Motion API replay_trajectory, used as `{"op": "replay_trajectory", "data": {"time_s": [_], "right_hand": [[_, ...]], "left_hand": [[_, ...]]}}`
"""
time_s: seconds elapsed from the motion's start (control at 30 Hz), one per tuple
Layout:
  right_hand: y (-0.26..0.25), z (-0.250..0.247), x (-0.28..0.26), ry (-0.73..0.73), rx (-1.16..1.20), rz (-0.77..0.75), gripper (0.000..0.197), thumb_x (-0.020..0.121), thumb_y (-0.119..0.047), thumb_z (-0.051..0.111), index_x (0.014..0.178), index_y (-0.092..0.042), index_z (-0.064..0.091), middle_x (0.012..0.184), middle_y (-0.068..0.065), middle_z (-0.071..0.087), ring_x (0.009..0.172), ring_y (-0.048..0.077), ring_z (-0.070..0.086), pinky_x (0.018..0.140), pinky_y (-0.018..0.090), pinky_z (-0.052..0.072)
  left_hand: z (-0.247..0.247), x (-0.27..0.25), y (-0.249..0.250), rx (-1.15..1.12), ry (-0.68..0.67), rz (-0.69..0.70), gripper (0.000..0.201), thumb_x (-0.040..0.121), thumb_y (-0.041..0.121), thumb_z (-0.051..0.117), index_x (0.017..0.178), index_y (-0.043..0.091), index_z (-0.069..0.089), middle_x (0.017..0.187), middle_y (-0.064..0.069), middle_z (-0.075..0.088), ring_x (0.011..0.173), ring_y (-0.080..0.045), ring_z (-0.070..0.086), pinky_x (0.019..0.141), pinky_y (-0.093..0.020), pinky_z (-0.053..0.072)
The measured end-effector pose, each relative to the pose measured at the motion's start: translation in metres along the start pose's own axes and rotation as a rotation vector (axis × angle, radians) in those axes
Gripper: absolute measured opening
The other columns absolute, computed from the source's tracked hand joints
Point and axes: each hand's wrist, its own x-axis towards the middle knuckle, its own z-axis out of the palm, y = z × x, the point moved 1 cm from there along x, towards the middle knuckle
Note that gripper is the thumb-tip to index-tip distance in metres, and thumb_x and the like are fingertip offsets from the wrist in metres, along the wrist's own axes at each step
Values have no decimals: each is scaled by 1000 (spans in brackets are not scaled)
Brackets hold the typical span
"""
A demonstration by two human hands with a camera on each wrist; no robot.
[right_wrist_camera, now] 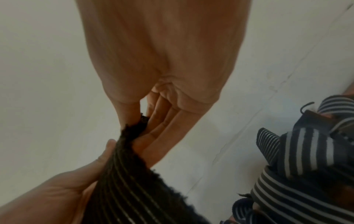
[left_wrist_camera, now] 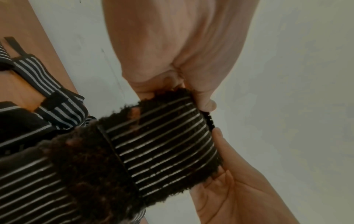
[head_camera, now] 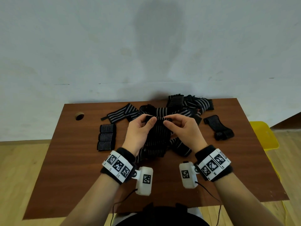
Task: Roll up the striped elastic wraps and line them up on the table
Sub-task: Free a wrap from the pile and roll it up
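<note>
1. Both hands, the left hand (head_camera: 141, 128) and the right hand (head_camera: 180, 126), pinch the top edge of one striped wrap (head_camera: 158, 136) at frame centre, its tail hanging to the table (head_camera: 68, 160).
2. Fold that edge over tightly and squarely; a slanted start would likely telescope.
3. Keep tension while rolling.
4. Set it below the three finished rolls (head_camera: 106, 137) at centre left, continuing their column.

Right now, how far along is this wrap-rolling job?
Early on. Three rolled wraps already sit lined up on the table. The left hand and right hand pinch the top edge of another wrap, about to start its roll. Left to do: the tangled pile behind and one loose wrap to the right.
</note>
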Motion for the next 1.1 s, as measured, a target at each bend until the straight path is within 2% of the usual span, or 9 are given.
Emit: {"op": "replay_trajectory", "data": {"time_s": [0.23, 0.33, 0.43, 0.5, 0.6, 0.73, 0.87, 0.97, 1.1], "right_hand": [[6, 7, 6, 54, -5, -14, 16, 91, -9, 76, 103, -19, 78, 91, -1, 80, 89, 13, 77, 71, 25, 62], [8, 6, 8, 92, -49, -39, 18, 87, -9, 80, 99, -21, 80, 90, -4, 80, 89, 12, 77, 77, 26, 62], [8, 5, 9, 150, -85, -80, 19, 84, -8, 83, 98, -21, 82, 92, -5, 80, 90, 10, 76, 81, 25, 61], [8, 5, 8, 175, -101, -95, 19, 83, -8, 84, 98, -20, 82, 91, -6, 80, 90, 9, 76, 82, 24, 60], [12, 6, 8, 176, -142, -103, 21, 83, -8, 84, 99, -21, 82, 94, -7, 80, 93, 8, 75, 88, 28, 60], [15, 0, 7, 118, -161, -54, 24, 86, -11, 82, 105, -24, 79, 100, -8, 78, 99, 5, 73, 93, 28, 58], [20, 0, 1, 112, -88, 76, 40, 90, -26, 78, 129, -21, 68, 106, -7, 76, 100, 1, 71, 84, 21, 58], [21, 1, 0, 93, 3, 162, 23, 94, -23, 73, 116, -16, 74, 100, 3, 79, 92, 8, 75, 71, 23, 59], [20, -3, -3, 65, 34, 125, 12, 96, -13, 70, 108, -13, 75, 89, 0, 80, 85, 12, 76, 65, 23, 60]], "left_hand": [[-3, -1, 0, 60, -10, 1, 16, 101, 15, 62, 101, 24, 75, 104, -16, 76, 102, -34, 73, 91, -49, 59], [-3, -1, 0, -7, -22, -103, 15, 103, 15, 59, 109, 14, 73, 111, -21, 74, 108, -37, 71, 91, -46, 59], [-1, 2, 1, -59, -38, -234, 28, 104, 31, 58, 115, 9, 72, 115, -18, 74, 110, -33, 71, 89, -42, 58], [-1, 5, -1, -20, -35, -218, 37, 103, 38, 59, 114, 5, 72, 112, -18, 75, 106, -30, 73, 89, -43, 58], [1, 8, -3, -10, -9, -180, 25, 103, 28, 60, 110, 7, 73, 110, -16, 75, 107, -29, 72, 89, -38, 59], [4, 6, -7, -2, -25, -150, 16, 103, 16, 58, 112, 14, 72, 115, -18, 73, 109, -30, 71, 96, -42, 58], [3, 5, -10, 70, -12, -110, 17, 102, 13, 60, 114, 19, 71, 112, -13, 74, 107, -25, 72, 96, -45, 59], [4, 8, -11, 151, -5, -67, 20, 101, 13, 63, 118, 20, 69, 112, -7, 74, 106, -19, 72, 95, -42, 59], [2, 9, -11, 222, -37, -38, 24, 98, 13, 66, 120, 21, 70, 111, -2, 74, 106, -14, 71, 92, -35, 60]]}}
